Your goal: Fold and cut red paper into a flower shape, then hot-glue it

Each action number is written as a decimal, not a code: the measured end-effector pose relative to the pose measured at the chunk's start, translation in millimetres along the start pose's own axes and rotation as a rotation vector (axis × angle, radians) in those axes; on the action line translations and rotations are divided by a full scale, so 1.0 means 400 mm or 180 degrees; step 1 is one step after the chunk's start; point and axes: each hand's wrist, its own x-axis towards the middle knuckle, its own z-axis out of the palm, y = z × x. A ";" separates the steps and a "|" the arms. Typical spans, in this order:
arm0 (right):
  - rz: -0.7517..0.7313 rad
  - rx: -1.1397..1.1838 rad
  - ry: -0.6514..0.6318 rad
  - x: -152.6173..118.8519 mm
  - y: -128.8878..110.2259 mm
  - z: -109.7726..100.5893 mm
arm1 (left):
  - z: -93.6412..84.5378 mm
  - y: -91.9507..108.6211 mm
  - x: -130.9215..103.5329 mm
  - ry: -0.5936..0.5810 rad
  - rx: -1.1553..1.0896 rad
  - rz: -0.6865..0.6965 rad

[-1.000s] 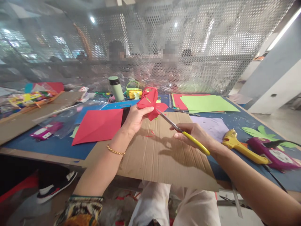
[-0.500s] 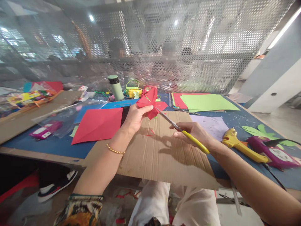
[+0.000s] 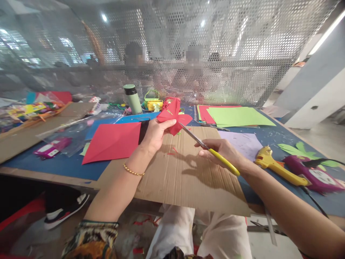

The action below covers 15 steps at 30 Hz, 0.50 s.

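A red cut-paper piece (image 3: 172,113) with petal-like lobes is pinched in my left hand (image 3: 157,132), above the far part of a brown cardboard sheet (image 3: 185,176). My right hand (image 3: 222,149) grips yellow-handled scissors (image 3: 225,162), whose metal blades point up and left, with their tips at the lower edge of the red piece. Small red scraps (image 3: 173,151) lie on the cardboard below. Left of my left hand is a flat sheet of red paper (image 3: 111,142).
A yellow glue gun (image 3: 280,167) and a purple power strip (image 3: 314,174) lie at the right. Green paper (image 3: 239,116) and purple paper (image 3: 242,142) are on the blue table (image 3: 83,172). A green bottle (image 3: 132,100) stands behind. Perforated mesh (image 3: 172,43) rises beyond.
The red piece has shifted very slightly in my left hand, and its lower tip looks shorter. Both hands keep nearly the same place and hold.
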 end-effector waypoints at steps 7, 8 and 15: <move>0.0059 0.0095 0.0004 -0.001 -0.005 0.001 | -0.003 -0.003 0.001 -0.0047 0.0016 0.0005; 0.0072 0.0100 0.0012 -0.001 -0.005 0.002 | -0.003 -0.003 0.001 -0.0054 0.0013 0.0007; 0.0075 0.0066 0.0007 -0.001 -0.003 0.002 | -0.004 -0.005 0.000 -0.0087 0.0002 0.0010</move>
